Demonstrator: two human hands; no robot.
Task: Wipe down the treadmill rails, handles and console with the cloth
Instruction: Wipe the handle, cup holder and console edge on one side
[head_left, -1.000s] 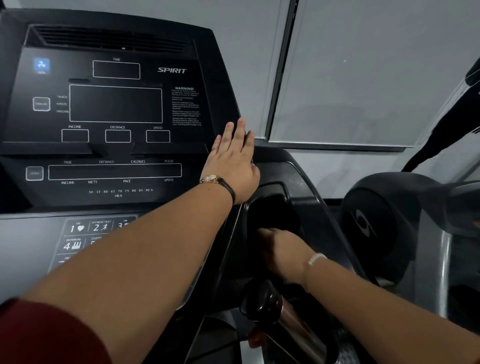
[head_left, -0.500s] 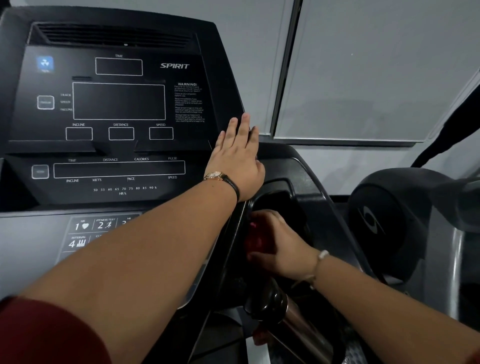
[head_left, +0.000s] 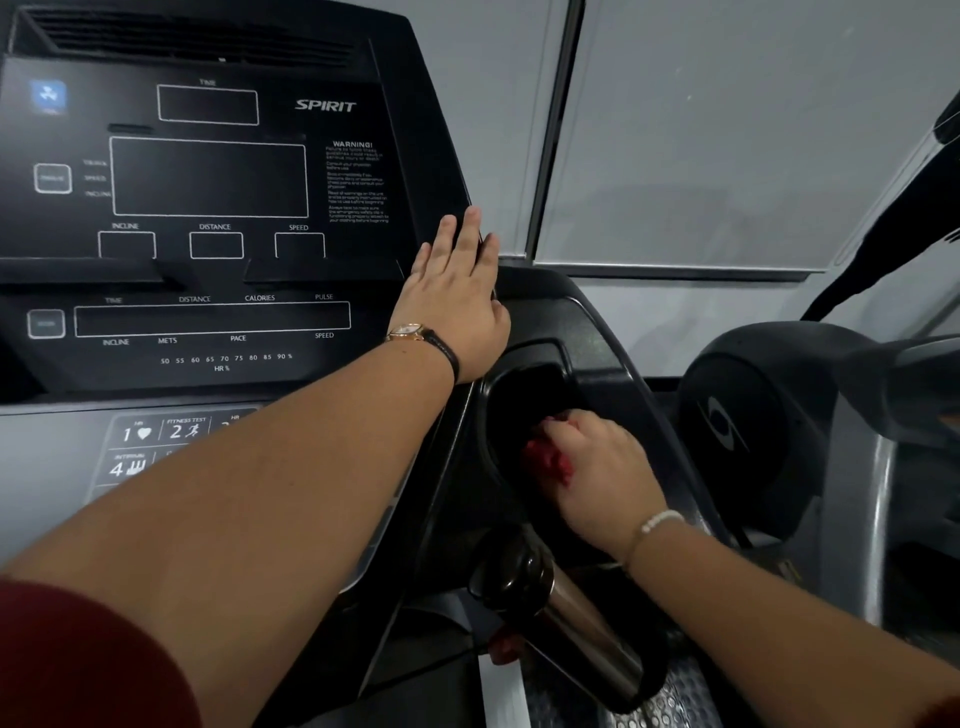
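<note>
Cloth (head_left: 549, 461), red, is gripped by your right hand (head_left: 597, 470) inside the pocket (head_left: 524, 395) right of the console (head_left: 208, 179); your left hand (head_left: 457, 301) lies flat, grip open, on its right edge.

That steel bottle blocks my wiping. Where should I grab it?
Probably round the bare steel body of the bottle, just under its black lid, coming from the left: it leans lid-up, and the right hand and forearm take up its right.

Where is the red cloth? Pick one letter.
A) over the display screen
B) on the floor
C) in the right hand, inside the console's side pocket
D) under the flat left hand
C: the right hand grips the red cloth down inside the dark side pocket.
</note>
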